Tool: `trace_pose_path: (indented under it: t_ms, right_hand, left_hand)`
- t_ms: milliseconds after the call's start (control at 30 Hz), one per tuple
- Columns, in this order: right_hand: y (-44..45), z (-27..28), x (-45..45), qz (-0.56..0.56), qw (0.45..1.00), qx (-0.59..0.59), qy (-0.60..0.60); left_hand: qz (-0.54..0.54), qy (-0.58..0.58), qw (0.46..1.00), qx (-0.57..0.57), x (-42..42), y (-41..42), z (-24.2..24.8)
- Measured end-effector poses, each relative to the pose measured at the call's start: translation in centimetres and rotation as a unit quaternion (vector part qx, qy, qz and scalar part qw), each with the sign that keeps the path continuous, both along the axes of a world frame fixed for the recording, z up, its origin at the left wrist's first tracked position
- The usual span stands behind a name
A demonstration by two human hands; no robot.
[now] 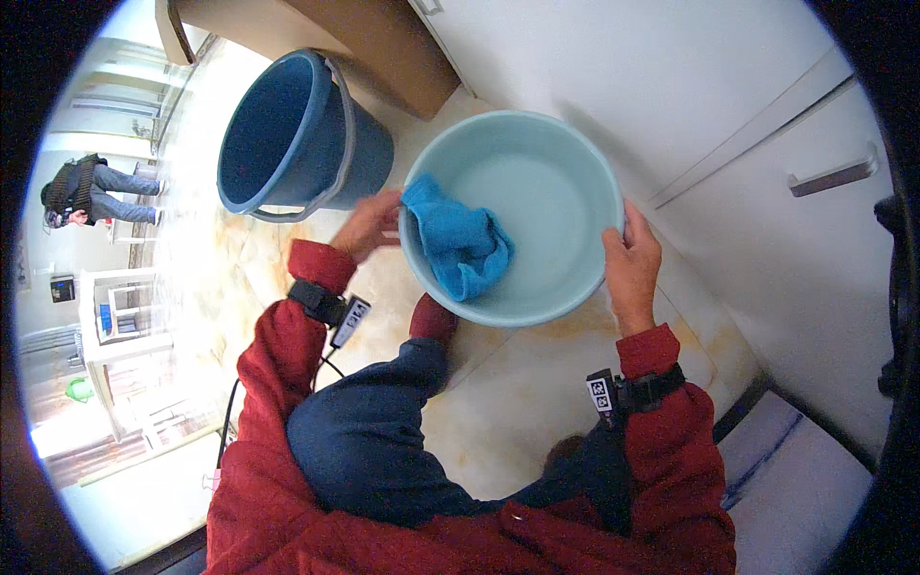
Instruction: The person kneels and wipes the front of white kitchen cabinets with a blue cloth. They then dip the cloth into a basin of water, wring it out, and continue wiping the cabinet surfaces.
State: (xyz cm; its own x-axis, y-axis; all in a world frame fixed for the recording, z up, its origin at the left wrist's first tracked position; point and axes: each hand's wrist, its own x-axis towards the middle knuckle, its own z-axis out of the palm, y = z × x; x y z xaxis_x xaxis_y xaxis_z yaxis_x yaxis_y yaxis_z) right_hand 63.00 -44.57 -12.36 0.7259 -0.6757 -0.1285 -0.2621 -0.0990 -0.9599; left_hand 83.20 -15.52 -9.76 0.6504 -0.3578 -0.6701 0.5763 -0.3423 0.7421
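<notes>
Between my two hands is a round, pale blue-green plastic basin (553, 194). A crumpled blue cloth (463, 241) lies in its left part, with one end up against the rim. My left hand (370, 226) is at the basin's left side, its fingers partly hidden by the wall. My right hand (632, 262) grips the right rim, thumb on the edge. Left of the basin, near my left hand, stands a dark blue plastic bucket (370, 154) with a grey handle hanging down its side.
Brown cardboard (388, 50) lies behind the bucket. White cabinet fronts (747, 136), one with a metal handle (834, 172), rise on the right. A person (108, 187) stands far off at left, near a white table (129, 348). The floor is marbled tile (503, 417).
</notes>
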Motion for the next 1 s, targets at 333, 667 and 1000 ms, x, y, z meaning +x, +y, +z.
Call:
trace_pose_path:
  t_ms: [333, 667, 1000]
  right_hand:
    - [0.1, 0.2, -0.4, 0.078, 0.926, -0.363, 0.069]
    - [5.5, 0.1, 1.1, 0.288, 0.948, -0.127, -0.059]
    - [3.6, -0.3, -0.1, 0.418, 0.852, -0.297, 0.105]
  left_hand:
    - [-0.052, -0.014, 0.996, 0.074, -4.3, -1.6, -2.6]
    - [-0.103, -0.232, 0.966, -0.054, -7.0, -7.7, 1.9]
    - [-0.06, -0.293, 0.949, 0.099, -7.3, -3.8, 5.4]
